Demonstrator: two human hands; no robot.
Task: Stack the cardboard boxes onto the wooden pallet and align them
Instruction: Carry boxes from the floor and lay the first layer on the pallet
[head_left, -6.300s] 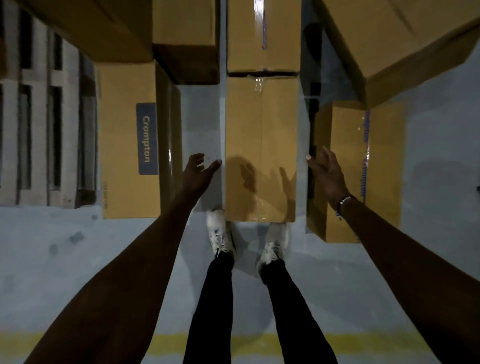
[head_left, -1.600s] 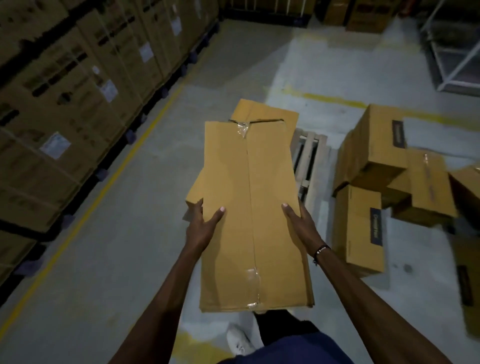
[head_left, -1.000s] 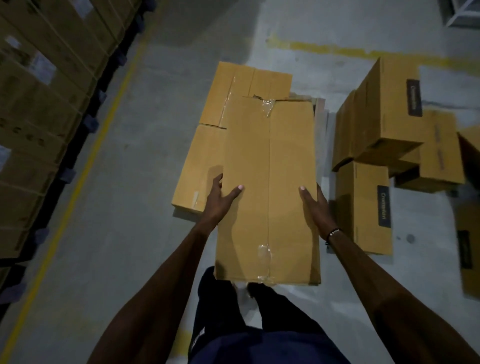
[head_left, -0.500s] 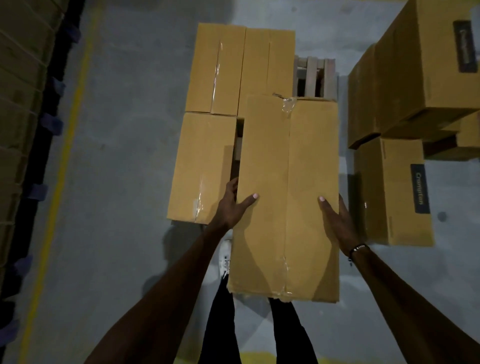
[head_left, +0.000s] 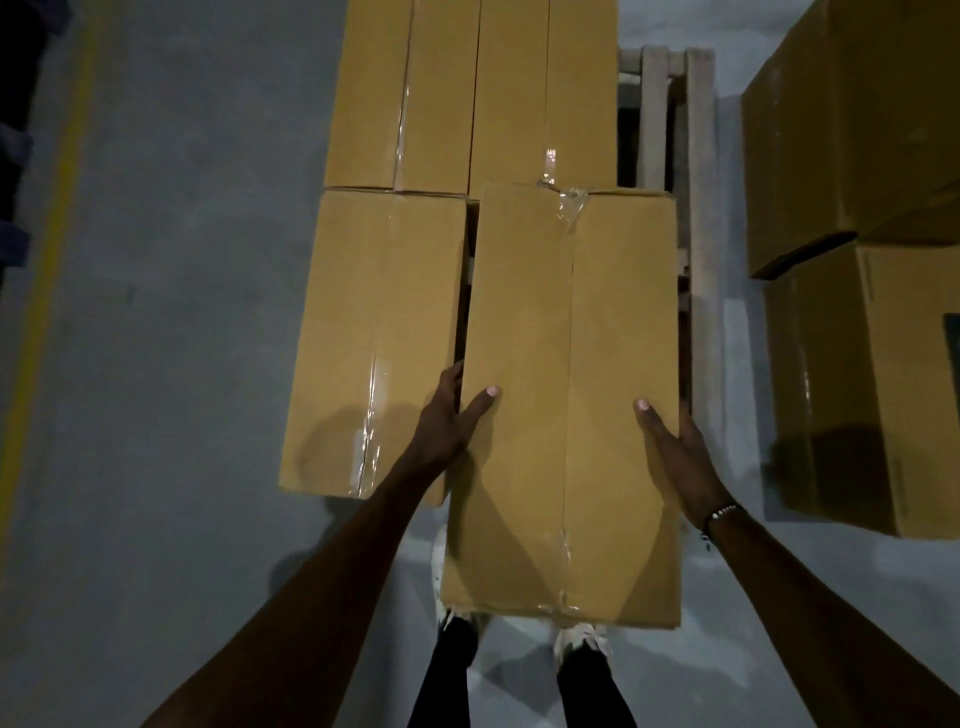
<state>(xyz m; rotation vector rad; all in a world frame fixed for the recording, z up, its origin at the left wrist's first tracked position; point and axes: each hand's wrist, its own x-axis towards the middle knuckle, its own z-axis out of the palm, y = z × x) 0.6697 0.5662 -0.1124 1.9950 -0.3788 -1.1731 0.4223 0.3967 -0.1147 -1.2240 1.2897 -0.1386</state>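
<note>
I hold a long taped cardboard box (head_left: 566, 389) lengthwise in front of me. My left hand (head_left: 447, 421) grips its left side and my right hand (head_left: 675, 452) grips its right side, each with the thumb lying on top. The fingers are hidden by the box. The box hangs over the near right part of the wooden pallet (head_left: 698, 156), whose slats show at the right. Three boxes lie on the pallet: one at the near left (head_left: 374, 338) and two side by side behind it (head_left: 400, 93), (head_left: 545, 88).
Loose cardboard boxes sit on the grey floor at the right (head_left: 857, 389), with another piled above them (head_left: 852, 119). A yellow floor line (head_left: 47, 260) runs along the left. My shoes (head_left: 579, 636) stand at the pallet's near end.
I have carried the box from the loose pile to the pallet. Over the last second it came lower and further over the pallet's near right part, beside the near left box.
</note>
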